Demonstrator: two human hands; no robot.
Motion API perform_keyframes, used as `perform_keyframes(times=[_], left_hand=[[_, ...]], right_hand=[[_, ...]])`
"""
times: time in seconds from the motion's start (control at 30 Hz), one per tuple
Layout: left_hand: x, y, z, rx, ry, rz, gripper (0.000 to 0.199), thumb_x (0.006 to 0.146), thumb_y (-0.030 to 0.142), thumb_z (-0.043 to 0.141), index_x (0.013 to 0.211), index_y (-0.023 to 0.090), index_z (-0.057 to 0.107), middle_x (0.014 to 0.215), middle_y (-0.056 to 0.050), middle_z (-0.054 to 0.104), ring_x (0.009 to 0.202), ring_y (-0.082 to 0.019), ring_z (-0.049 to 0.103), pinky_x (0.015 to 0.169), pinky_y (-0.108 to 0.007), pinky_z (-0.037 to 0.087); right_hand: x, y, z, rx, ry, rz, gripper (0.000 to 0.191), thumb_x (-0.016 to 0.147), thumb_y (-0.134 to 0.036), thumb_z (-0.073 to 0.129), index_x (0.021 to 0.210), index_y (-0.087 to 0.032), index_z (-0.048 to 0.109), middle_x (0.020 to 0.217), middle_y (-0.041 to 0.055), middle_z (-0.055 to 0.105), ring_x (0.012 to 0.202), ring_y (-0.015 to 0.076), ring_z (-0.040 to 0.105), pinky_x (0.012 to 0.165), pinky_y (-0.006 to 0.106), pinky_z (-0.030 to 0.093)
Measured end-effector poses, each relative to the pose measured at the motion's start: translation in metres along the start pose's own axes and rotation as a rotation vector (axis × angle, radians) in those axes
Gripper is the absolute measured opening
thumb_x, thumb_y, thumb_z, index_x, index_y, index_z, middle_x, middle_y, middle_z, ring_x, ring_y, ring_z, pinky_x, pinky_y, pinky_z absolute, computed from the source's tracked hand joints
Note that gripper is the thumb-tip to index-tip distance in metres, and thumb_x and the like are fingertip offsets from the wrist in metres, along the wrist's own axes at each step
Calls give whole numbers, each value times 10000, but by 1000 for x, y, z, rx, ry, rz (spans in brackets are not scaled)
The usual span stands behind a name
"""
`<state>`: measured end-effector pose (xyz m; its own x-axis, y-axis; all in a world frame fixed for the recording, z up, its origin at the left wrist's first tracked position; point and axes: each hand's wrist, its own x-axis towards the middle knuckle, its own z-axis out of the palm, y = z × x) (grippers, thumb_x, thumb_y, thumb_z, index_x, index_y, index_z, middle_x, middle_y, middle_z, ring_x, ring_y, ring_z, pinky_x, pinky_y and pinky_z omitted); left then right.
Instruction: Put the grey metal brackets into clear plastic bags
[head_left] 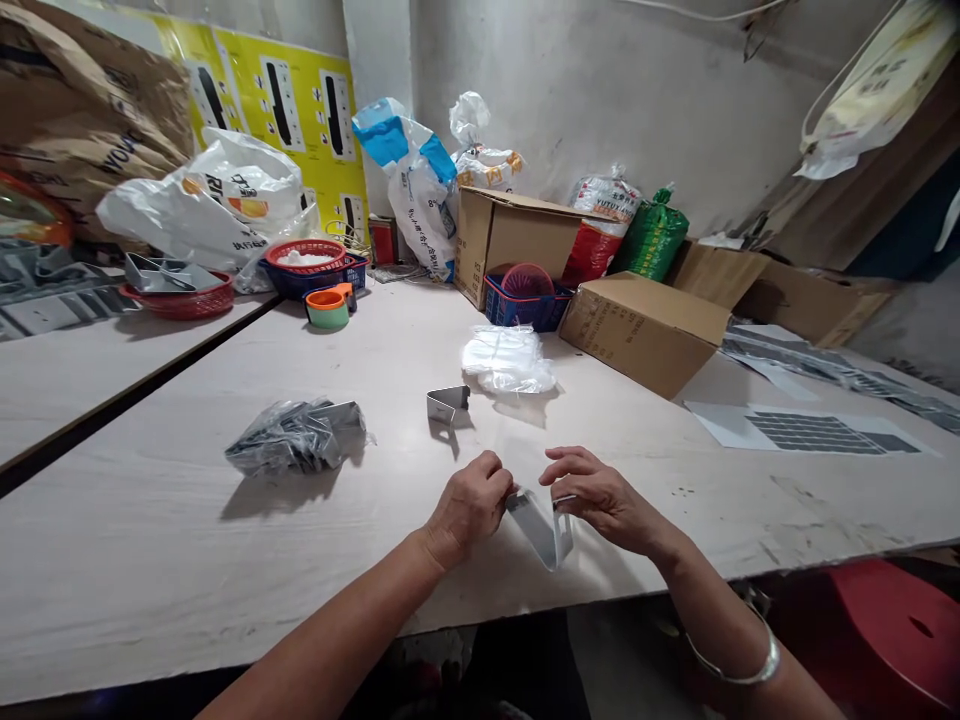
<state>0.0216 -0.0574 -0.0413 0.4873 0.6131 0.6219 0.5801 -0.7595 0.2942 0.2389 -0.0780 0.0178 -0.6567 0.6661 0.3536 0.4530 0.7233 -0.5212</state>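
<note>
A bent grey metal bracket (pixel 541 532), V-shaped, is held over the table near its front edge. My left hand (pixel 474 500) is closed on the bracket's left end, fingers pinched together. At the other end, my right hand (pixel 600 497) grips the right arm with its thumb and fingers, the upper fingers raised a little. A second bent bracket (pixel 448 404) stands on the table just beyond my hands. Behind it lies a stack of clear plastic bags (pixel 506 358). To the left is a bundle of brackets wrapped in clear plastic (pixel 289 438).
Toward the back stand a cardboard box (pixel 646 325), a blue basket (pixel 525 303) and tape rolls (pixel 328 308). A red basket (pixel 180 295) holds more brackets at left. Printed sheets (pixel 810 430) lie at right. A red stool (pixel 870 630) is below the table's front edge.
</note>
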Motion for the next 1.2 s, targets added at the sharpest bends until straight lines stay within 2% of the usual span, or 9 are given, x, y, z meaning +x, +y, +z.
perform_keyframes(times=[0.23, 0.43, 0.57, 0.63, 0.77, 0.87, 0.97, 1.1, 1.2], left_hand=[[5, 10, -9, 85, -76, 34, 207, 844, 123, 395, 732, 139, 569, 745, -51, 518, 677, -131, 506, 592, -242, 433], [5, 19, -9, -21, -97, -34, 212, 859, 159, 386, 759, 150, 573, 771, -56, 524, 667, -128, 498, 600, -249, 417], [5, 24, -8, -315, -106, -166, 173, 849, 184, 413, 789, 164, 575, 781, -38, 516, 655, -110, 488, 605, -238, 400], [5, 26, -8, -452, -119, -255, 106, 799, 152, 465, 731, 163, 545, 733, -12, 488, 630, -100, 458, 585, -232, 368], [7, 23, -3, -761, -136, -565, 195, 706, 212, 589, 601, 165, 431, 584, 45, 390, 540, -74, 362, 508, -217, 287], [7, 14, -2, -1029, -113, -763, 230, 697, 280, 617, 603, 157, 448, 527, 58, 386, 496, -59, 336, 481, -207, 261], [6, 5, -5, -1206, -42, -856, 254, 685, 294, 648, 612, 150, 453, 521, 65, 382, 478, -42, 309, 466, -194, 222], [5, -2, -10, -1401, 6, -930, 336, 654, 299, 699, 592, 150, 403, 535, 73, 365, 471, -24, 295, 458, -175, 211], [4, -3, -9, -1506, 7, -963, 375, 628, 290, 729, 587, 150, 384, 543, 77, 362, 458, -15, 290, 448, -165, 218]], right_hand=[[-15, 4, -1, -123, 44, 89, 171, 878, -264, 481, 787, -197, 610, 1018, 71, 584, 1034, 198, 492, 853, 347, 440], [-4, 0, 2, -279, 59, 218, 259, 891, -277, 433, 718, -190, 606, 956, 72, 588, 851, 171, 538, 706, 304, 438], [15, -6, 6, -389, 72, 228, 237, 874, -268, 461, 713, -190, 616, 925, 68, 597, 799, 166, 528, 644, 285, 392], [26, -8, 9, -448, 45, 217, 218, 861, -256, 481, 712, -183, 622, 912, 71, 602, 776, 165, 521, 619, 279, 369], [38, -13, 13, -495, -5, 208, 173, 838, -222, 512, 710, -170, 616, 902, 80, 598, 771, 171, 517, 618, 287, 362], [31, -14, 17, -358, 176, 233, 95, 833, -244, 523, 851, -192, 601, 972, 79, 571, 848, 187, 517, 688, 307, 393], [12, -10, 28, -114, 421, 335, 164, 814, -265, 548, 970, -219, 532, 995, 61, 538, 875, 180, 510, 746, 312, 414], [-10, -3, 53, 326, 509, 491, 213, 780, -325, 597, 938, -224, 496, 917, 20, 528, 839, 157, 514, 698, 274, 435], [-11, -4, 68, 675, 569, 528, 202, 777, -335, 607, 917, -224, 512, 855, -5, 525, 782, 128, 513, 665, 244, 436]])
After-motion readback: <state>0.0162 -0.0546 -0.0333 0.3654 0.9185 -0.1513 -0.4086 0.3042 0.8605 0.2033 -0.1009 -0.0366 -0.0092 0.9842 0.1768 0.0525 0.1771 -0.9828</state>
